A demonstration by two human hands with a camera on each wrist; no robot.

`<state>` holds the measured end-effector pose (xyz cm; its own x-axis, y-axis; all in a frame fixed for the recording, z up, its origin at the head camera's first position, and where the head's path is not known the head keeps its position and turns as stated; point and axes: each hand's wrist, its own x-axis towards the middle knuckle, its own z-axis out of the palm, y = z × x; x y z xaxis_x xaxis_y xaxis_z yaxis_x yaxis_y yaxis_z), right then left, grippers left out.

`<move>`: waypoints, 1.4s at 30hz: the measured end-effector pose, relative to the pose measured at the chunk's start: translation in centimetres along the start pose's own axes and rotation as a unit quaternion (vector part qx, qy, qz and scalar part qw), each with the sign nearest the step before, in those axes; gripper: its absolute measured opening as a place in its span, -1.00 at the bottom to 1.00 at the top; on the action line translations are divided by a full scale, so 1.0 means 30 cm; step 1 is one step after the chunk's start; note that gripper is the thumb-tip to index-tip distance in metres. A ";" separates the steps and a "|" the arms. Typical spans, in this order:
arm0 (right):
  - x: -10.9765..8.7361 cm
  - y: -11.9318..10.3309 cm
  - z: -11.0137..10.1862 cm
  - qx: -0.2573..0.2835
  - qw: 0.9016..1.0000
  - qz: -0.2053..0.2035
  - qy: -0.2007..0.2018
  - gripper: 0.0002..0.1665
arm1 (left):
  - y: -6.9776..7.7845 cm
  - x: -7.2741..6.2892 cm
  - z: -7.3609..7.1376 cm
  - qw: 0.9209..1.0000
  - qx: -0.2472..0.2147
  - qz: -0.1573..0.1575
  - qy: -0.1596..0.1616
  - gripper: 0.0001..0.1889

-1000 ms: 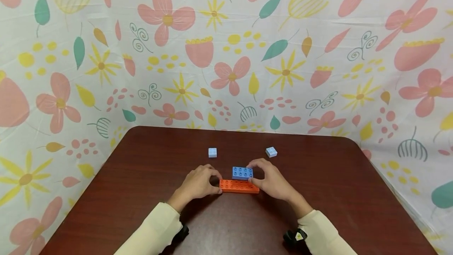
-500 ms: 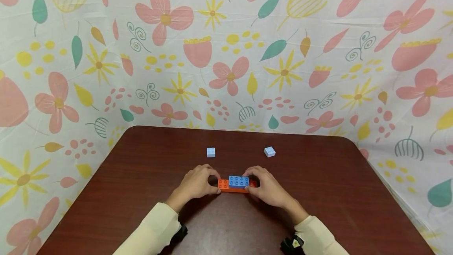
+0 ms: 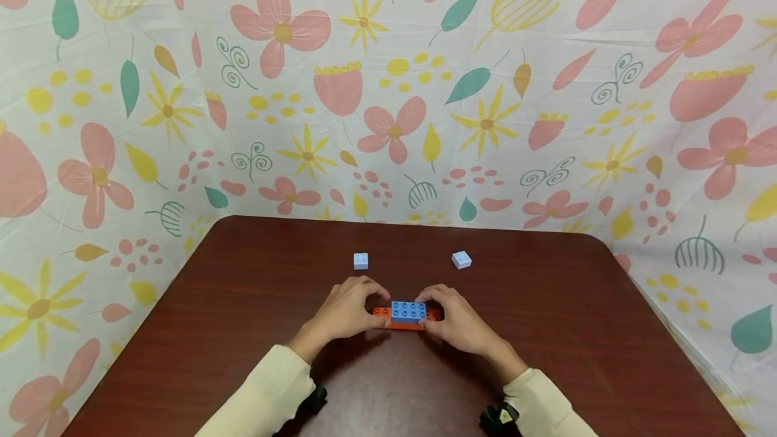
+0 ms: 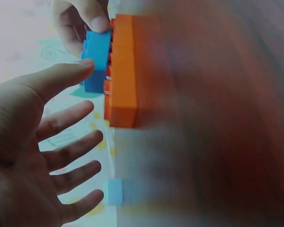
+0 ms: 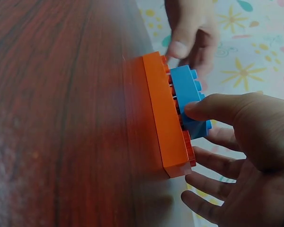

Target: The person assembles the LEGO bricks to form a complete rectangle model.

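A blue toy building brick [image 3: 409, 311] with studs lies along the middle of a longer orange brick [image 3: 397, 326] on the table. In the right wrist view, orange studs show between the blue brick [image 5: 185, 92] and the orange brick [image 5: 163, 113], so the two are not fully joined. My right hand [image 3: 463, 319] pinches the blue brick's right end between thumb and fingers. At its left end is my left hand [image 3: 343, 309], thumb and fingers apart. In the left wrist view, the left thumb [image 4: 68, 75] overlaps the blue brick; whether it touches cannot be told.
Two small pale blue bricks rest farther back on the brown table [image 3: 291, 248], a left one [image 3: 361, 261] and a right one [image 3: 461, 259]. Behind the table hangs a flower-patterned cloth [image 3: 388, 86].
The right hand has brought the blue brick down and toward the person onto the orange brick. My left hand has let go of the orange brick's left end and shifted right, toward the blue brick.
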<state>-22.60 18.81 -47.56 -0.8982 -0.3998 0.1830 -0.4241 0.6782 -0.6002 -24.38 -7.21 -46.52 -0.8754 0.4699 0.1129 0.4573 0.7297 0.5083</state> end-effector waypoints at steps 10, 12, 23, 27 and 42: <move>-0.002 -0.005 -0.002 0.005 1.000 -0.014 0.006 -0.64 | 0.029 0.018 0.002 1.000 -0.011 0.021 0.011 -0.72; -0.001 -0.005 -0.003 0.006 1.000 -0.009 0.002 -0.64 | 0.028 0.019 0.003 1.000 -0.013 0.022 0.012 -0.73; -0.005 0.004 -0.003 0.008 1.000 -0.021 0.006 -0.65 | 0.042 0.021 0.003 1.000 0.004 0.022 0.018 -0.77; -0.009 0.007 -0.005 0.008 1.000 -0.024 0.008 -0.64 | 0.047 0.020 0.002 1.000 0.004 0.021 0.019 -0.77; -0.015 0.009 0.004 0.013 0.999 -0.029 0.008 -0.62 | 0.028 0.006 0.019 1.000 -0.010 -0.002 0.012 -0.76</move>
<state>-22.30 19.09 -47.89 -0.8743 -0.4272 0.2306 -0.4723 0.6385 -0.6076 -24.05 -6.23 -46.55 -0.8807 0.4551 0.1313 0.4512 0.7217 0.5250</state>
